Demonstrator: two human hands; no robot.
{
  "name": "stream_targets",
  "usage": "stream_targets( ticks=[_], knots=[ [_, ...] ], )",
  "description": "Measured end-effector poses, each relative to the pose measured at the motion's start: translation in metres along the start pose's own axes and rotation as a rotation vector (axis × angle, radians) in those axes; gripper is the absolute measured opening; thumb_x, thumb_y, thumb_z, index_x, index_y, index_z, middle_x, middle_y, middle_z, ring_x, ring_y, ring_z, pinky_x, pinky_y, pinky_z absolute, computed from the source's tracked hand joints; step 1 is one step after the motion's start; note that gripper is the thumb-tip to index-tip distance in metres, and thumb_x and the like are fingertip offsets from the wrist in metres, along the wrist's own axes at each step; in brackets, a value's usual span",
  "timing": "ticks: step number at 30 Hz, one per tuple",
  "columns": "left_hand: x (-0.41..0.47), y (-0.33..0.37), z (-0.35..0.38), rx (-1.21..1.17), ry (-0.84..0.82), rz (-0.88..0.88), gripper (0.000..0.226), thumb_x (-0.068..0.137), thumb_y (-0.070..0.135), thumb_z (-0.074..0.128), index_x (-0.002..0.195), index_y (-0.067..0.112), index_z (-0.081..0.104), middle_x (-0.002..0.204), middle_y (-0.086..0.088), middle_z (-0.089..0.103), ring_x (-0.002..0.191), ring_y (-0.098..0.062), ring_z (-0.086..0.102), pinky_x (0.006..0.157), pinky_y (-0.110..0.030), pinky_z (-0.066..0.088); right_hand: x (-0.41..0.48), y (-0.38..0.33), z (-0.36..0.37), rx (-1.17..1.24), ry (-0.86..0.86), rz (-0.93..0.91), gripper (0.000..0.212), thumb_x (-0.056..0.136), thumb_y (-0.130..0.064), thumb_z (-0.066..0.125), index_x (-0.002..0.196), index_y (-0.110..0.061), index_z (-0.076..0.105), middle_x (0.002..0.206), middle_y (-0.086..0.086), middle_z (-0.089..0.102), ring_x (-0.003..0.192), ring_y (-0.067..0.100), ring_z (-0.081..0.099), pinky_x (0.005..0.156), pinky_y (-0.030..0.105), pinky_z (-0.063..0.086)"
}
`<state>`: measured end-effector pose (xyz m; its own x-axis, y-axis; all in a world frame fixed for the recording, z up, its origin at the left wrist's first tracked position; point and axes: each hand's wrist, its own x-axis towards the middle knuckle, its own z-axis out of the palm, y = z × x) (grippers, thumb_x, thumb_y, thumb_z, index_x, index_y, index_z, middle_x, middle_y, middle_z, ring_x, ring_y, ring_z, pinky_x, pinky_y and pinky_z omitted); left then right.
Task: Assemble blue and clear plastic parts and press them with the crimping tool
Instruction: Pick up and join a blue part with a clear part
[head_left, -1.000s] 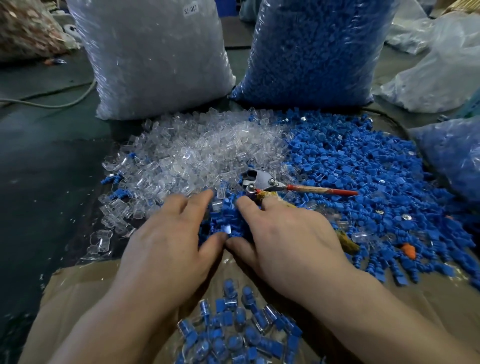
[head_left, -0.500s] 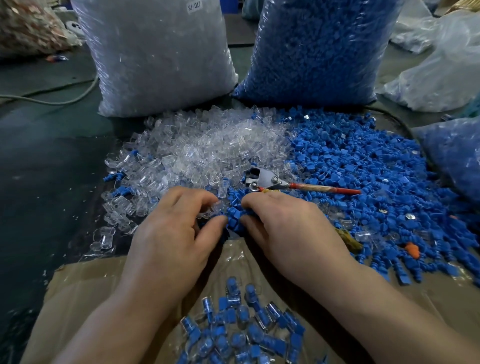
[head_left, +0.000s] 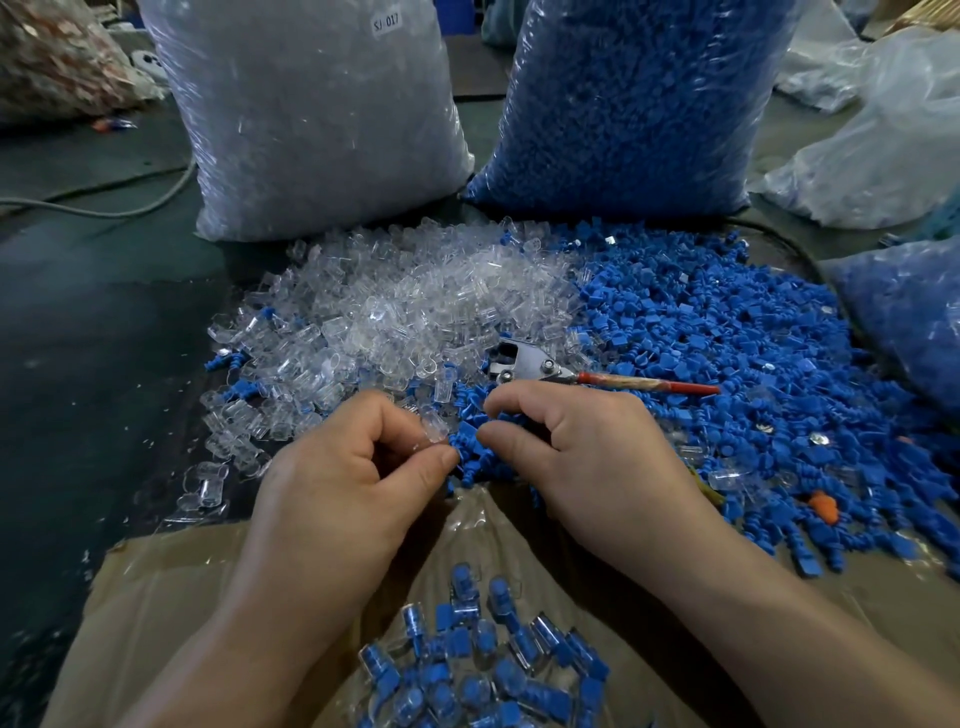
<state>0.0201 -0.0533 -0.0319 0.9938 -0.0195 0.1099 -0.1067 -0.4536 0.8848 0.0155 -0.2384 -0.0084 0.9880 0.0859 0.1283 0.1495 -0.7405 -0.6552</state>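
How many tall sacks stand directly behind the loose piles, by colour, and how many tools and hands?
Clear-parts sack: 1
Blue-parts sack: 1
Crimping tool: 1
Hands: 2 (left hand, right hand)
Total: 5

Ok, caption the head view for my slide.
Left hand pinches a clear part, right hand a blue part, crimper lying beyond.

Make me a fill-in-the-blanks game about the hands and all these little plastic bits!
1. The cap that the left hand pinches is ____ plastic.
2. The plug that the right hand pinches is ____.
3. The handle of the crimping tool is ____.
4. The label on the pale bag reads SJ-____.

Missing words: clear, blue, red, 017.
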Motion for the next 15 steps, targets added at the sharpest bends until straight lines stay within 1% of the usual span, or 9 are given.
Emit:
stream_targets(
  ticks=[2, 3, 4, 6, 8, 10, 11, 13, 15],
  knots=[
    [0.001, -0.002, 0.0, -0.076, 0.015, -0.035, 0.018, 0.074, 0.025, 0.085, 0.077, 0.031, 0.068, 0.082, 0.012, 0.074, 0.06, -0.01, 0.067, 0.053, -0.04, 0.057, 0.0, -0.001, -0.001, 0.053, 0.021, 0.008, 0.018, 0.093, -0.041, 0.059, 0.099, -0.025, 0.063, 0.081, -0.008, 0.065, 0.081, 0.005, 0.055, 0.071, 0.023, 0.041],
    [0.001, -0.002, 0.0, -0.127, 0.011, -0.058, 0.02, 0.072, 0.021, 0.086, 0.075, 0.029, 0.068, 0.083, 0.01, 0.075, 0.062, -0.013, 0.069, 0.054, -0.039, 0.058, -0.001, -0.002, -0.002, 0.088, 0.031, 0.019, 0.018, 0.094, -0.04, 0.059, 0.099, -0.023, 0.062, 0.085, -0.009, 0.064, 0.08, 0.004, 0.055, 0.07, 0.022, 0.042],
    [0.001, -0.001, 0.0, -0.171, 0.001, -0.073, 0.02, 0.069, 0.021, 0.086, 0.075, 0.028, 0.068, 0.081, 0.008, 0.075, 0.062, -0.015, 0.07, 0.054, -0.035, 0.058, -0.001, -0.003, -0.003, 0.115, 0.035, 0.033, 0.017, 0.095, -0.04, 0.057, 0.1, -0.024, 0.06, 0.088, -0.011, 0.063, 0.08, 0.003, 0.056, 0.069, 0.02, 0.044],
    [-0.001, 0.002, -0.002, -0.243, -0.035, -0.088, 0.022, 0.062, 0.032, 0.084, 0.076, 0.029, 0.068, 0.073, 0.001, 0.075, 0.056, -0.014, 0.069, 0.048, -0.023, 0.053, -0.002, -0.003, -0.005, 0.131, 0.01, 0.066, 0.014, 0.097, -0.043, 0.052, 0.106, -0.034, 0.057, 0.09, -0.016, 0.064, 0.08, 0.0, 0.058, 0.063, 0.02, 0.048],
    [-0.002, 0.005, -0.003, -0.309, -0.064, -0.098, 0.027, 0.055, 0.039, 0.08, 0.077, 0.029, 0.068, 0.067, -0.005, 0.074, 0.051, -0.014, 0.067, 0.045, -0.02, 0.051, -0.004, -0.002, -0.006, 0.159, -0.038, 0.092, 0.01, 0.098, -0.044, 0.049, 0.105, -0.039, 0.055, 0.085, -0.018, 0.065, 0.068, 0.0, 0.06, 0.049, 0.02, 0.045],
    [-0.004, 0.008, -0.004, -0.348, -0.082, -0.099, 0.032, 0.052, 0.043, 0.08, 0.078, 0.028, 0.069, 0.065, -0.008, 0.072, 0.05, -0.015, 0.065, 0.045, -0.02, 0.05, -0.006, -0.002, -0.008, 0.287, -0.043, 0.149, 0.006, 0.097, -0.042, 0.052, 0.094, -0.037, 0.054, 0.075, -0.014, 0.067, 0.049, 0.004, 0.059, 0.042, 0.019, 0.041],
    [-0.004, 0.009, -0.003, -0.365, -0.088, -0.097, 0.033, 0.051, 0.044, 0.079, 0.078, 0.028, 0.069, 0.065, -0.009, 0.072, 0.049, -0.016, 0.065, 0.045, -0.02, 0.05, -0.007, -0.002, -0.009, 0.376, -0.043, 0.175, 0.009, 0.097, -0.038, 0.055, 0.088, -0.035, 0.055, 0.069, -0.009, 0.067, 0.042, 0.006, 0.056, 0.039, 0.018, 0.039],
    [-0.005, 0.011, -0.002, -0.39, -0.093, -0.087, 0.031, 0.052, 0.044, 0.079, 0.076, 0.028, 0.069, 0.064, -0.01, 0.071, 0.049, -0.016, 0.064, 0.044, -0.019, 0.049, -0.009, -0.003, -0.013, 0.546, -0.056, 0.209, 0.015, 0.096, -0.032, 0.058, 0.081, -0.03, 0.059, 0.061, -0.003, 0.064, 0.039, 0.01, 0.054, 0.038, 0.019, 0.039],
    [-0.005, 0.012, -0.003, -0.414, -0.093, -0.068, 0.03, 0.054, 0.046, 0.077, 0.077, 0.028, 0.071, 0.064, -0.011, 0.071, 0.048, -0.018, 0.064, 0.045, -0.02, 0.05, -0.011, -0.004, -0.014, 0.696, -0.079, 0.23, 0.018, 0.097, -0.027, 0.058, 0.08, -0.026, 0.063, 0.061, 0.0, 0.062, 0.042, 0.015, 0.053, 0.039, 0.024, 0.041]
  ],
)
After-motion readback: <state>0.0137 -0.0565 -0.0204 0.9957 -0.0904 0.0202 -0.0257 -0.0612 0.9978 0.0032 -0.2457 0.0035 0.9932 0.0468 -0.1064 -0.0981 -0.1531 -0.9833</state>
